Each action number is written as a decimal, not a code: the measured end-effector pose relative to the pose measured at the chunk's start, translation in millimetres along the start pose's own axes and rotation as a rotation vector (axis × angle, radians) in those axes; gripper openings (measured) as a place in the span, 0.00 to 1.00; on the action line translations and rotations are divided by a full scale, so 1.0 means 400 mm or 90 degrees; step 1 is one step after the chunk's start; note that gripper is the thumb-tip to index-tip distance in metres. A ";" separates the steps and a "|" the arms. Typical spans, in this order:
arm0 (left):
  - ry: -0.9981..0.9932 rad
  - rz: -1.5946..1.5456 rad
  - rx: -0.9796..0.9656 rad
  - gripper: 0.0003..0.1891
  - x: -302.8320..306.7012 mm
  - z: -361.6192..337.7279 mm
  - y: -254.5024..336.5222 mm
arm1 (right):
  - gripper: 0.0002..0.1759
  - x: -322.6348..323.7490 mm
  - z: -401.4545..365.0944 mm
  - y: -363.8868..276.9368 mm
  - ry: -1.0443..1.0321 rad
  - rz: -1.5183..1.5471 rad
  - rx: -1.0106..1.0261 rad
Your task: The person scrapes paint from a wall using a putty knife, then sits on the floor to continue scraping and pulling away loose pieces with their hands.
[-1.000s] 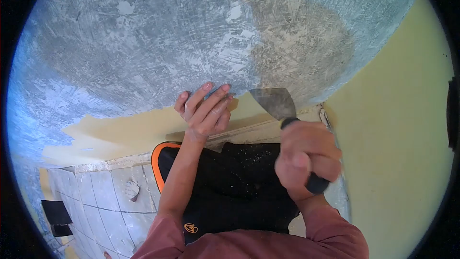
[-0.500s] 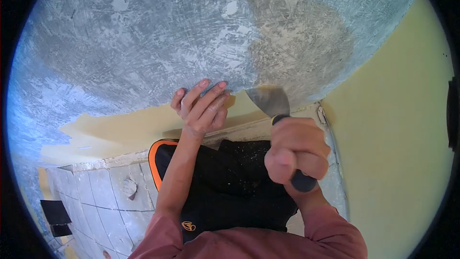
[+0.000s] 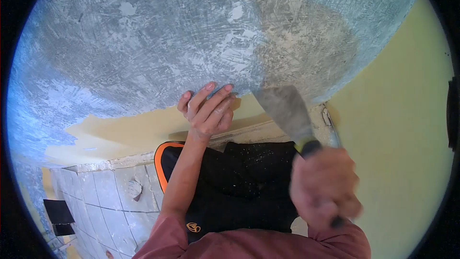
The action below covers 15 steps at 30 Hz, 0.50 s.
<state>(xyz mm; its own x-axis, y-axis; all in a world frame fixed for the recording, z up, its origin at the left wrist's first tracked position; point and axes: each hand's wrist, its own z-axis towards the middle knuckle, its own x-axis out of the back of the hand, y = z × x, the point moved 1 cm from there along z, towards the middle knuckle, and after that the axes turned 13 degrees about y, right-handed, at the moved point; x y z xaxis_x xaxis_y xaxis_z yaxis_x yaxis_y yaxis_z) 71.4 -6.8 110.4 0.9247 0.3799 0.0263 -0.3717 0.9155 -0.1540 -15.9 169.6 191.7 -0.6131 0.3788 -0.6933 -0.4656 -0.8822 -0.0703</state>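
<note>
Grey metal scraper with black handle [image 3: 287, 111] runs forward and leftward from the closed fingers of the gripping right hand [image 3: 323, 180] to mottled blue-grey wall coating [image 3: 191, 43], left hand [image 3: 210, 115] beside its blade, fingers curled, slightly parted

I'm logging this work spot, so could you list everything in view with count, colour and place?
scraper: 1, grey blade, black handle, right of centre
rough wall: 1, mottled grey-blue, top
smooth wall: 1, yellow, right
bare strip: 1, yellow, below rough wall
ledge: 1, off-white, wall foot
tiles: several, pale grey, lower left
chip: 1, whitish, on tiles
dark patches: 2, black, far left
trousers: black, orange trim
shirt: reddish, bottom
hands: 2, centre and right
</note>
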 end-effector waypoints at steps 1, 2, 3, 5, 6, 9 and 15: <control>-0.004 0.006 0.005 0.11 0.001 -0.001 0.000 | 0.10 0.009 0.011 0.030 -0.003 -0.003 -0.001; -0.008 0.011 0.007 0.10 0.001 -0.002 0.002 | 0.13 0.018 0.023 0.060 -0.168 -0.140 -0.011; -0.009 0.009 0.004 0.10 -0.001 -0.001 0.005 | 0.16 0.024 0.028 0.076 -0.329 -0.275 -0.019; 0.002 -0.002 0.002 0.10 0.000 0.001 0.001 | 0.16 0.018 0.026 0.018 -0.275 -0.273 0.003; 0.001 0.001 0.001 0.10 0.000 0.001 -0.002 | 0.14 0.011 0.027 -0.021 -0.172 -0.156 -0.059; 0.008 0.004 0.015 0.10 -0.003 -0.003 0.006 | 0.13 0.007 0.008 0.014 -0.027 -0.061 -0.044; 0.000 0.007 0.004 0.11 0.000 0.002 -0.001 | 0.11 0.013 0.017 -0.014 -0.089 -0.035 -0.083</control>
<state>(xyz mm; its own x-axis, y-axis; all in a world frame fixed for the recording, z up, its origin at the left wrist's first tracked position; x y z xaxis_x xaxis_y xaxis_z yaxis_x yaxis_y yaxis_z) 71.4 -7.3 111.0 0.9208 0.3893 0.0246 -0.3817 0.9123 -0.1487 -20.9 178.3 193.3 -0.6757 0.4546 -0.5803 -0.4198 -0.8844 -0.2041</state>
